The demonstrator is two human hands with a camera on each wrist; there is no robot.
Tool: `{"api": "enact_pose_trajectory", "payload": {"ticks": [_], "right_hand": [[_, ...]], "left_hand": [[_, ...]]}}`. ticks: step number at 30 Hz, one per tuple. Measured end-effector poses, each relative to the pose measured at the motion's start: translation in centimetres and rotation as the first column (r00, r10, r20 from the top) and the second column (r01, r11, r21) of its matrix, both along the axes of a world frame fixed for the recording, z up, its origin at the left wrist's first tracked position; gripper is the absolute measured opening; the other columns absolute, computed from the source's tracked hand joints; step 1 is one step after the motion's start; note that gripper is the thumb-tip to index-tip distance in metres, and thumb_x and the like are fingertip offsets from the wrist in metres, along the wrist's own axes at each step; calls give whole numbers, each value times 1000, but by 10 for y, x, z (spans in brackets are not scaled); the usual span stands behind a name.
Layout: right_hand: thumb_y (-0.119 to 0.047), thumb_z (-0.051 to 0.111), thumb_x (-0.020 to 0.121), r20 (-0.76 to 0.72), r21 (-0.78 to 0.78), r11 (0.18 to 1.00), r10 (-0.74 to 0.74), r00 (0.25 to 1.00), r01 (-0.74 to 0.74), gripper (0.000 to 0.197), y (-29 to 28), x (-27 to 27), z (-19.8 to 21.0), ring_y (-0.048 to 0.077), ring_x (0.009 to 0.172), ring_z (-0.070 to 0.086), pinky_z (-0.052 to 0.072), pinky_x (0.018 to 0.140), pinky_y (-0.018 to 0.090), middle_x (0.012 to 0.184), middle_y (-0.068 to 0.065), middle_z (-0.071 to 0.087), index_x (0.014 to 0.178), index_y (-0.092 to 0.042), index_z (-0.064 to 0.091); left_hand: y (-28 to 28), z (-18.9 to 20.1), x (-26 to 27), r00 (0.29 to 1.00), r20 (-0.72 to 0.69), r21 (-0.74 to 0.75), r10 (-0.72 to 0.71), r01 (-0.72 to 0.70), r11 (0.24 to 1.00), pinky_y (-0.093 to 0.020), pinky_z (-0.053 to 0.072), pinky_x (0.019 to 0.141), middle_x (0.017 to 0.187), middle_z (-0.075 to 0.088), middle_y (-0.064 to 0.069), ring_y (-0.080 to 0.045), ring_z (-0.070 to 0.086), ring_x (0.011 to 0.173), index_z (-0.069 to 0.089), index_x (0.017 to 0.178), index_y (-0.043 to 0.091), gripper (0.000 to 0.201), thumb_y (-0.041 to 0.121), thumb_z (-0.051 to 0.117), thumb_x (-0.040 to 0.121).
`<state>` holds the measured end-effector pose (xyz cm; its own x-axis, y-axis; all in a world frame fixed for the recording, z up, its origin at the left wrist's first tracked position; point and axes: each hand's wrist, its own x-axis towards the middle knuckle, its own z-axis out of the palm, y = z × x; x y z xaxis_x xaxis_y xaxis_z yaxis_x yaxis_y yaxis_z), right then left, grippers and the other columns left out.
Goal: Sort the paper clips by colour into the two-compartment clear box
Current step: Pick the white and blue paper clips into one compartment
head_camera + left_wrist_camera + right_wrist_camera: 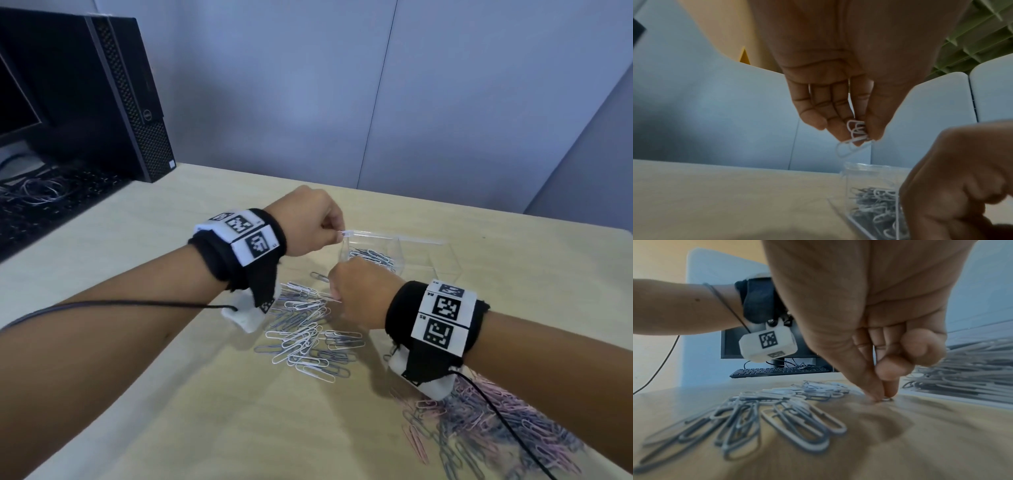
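Observation:
The clear box (424,241) stands at the middle back of the table; its left compartment holds grey and white clips (370,256). My left hand (339,233) hovers over the box's left corner and pinches a few white paper clips (854,136) between thumb and fingers above the box (865,172). My right hand (334,293) is down at the table beside the box, thumb and forefinger pinched on a paper clip (887,399) lying on the wood. A loose pile of white and grey clips (308,329) lies just left of it.
A second heap of pink and blue-grey clips (496,431) covers the table's near right. A black computer tower (113,92), monitor and keyboard (51,202) fill the back left. Blue partition walls close the table's far side. Black cables trail from both wristbands.

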<state>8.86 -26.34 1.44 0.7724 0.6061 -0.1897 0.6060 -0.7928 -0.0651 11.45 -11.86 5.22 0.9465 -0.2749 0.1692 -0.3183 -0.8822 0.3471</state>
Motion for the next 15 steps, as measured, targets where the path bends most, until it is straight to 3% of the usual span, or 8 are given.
{"api": "enact_pose_trajectory", "payload": {"ticks": [5,8,13,15], "right_hand": [[-10,56,90,-13,7,1000,15,1000,-15,22,-1,-1,-1,30,96,64,44,69,30,108,14,64,111,-5,59],[-10,55,89,-37,-13,1000,24,999,-24,23,-2,-2,0,29,89,60,40,68,29,95,12,59,111,-3,60],[-3,50,89,-80,-1,1000,-4,997,4,27,-4,0,0,28,93,59,43,71,30,111,14,61,115,-4,57],[-2,52,88,-105,3,1000,-7,994,8,23,-4,0,2,27,89,59,46,70,30,105,13,62,110,-3,59]], "left_hand": [[-45,-3,24,995,-13,68,-103,104,992,-23,46,73,76,66,6,-13,61,76,75,94,18,13,24,65,87],[-58,-13,33,991,-46,94,-124,128,987,-29,53,78,86,74,2,-13,60,76,76,95,19,14,23,67,85],[-52,-20,37,997,-20,52,-78,79,995,-28,51,84,101,72,2,-14,64,90,71,111,21,25,29,64,88],[-37,-18,36,999,11,25,-35,34,999,-24,45,81,102,71,3,-11,59,86,70,110,22,24,29,61,90]]}}
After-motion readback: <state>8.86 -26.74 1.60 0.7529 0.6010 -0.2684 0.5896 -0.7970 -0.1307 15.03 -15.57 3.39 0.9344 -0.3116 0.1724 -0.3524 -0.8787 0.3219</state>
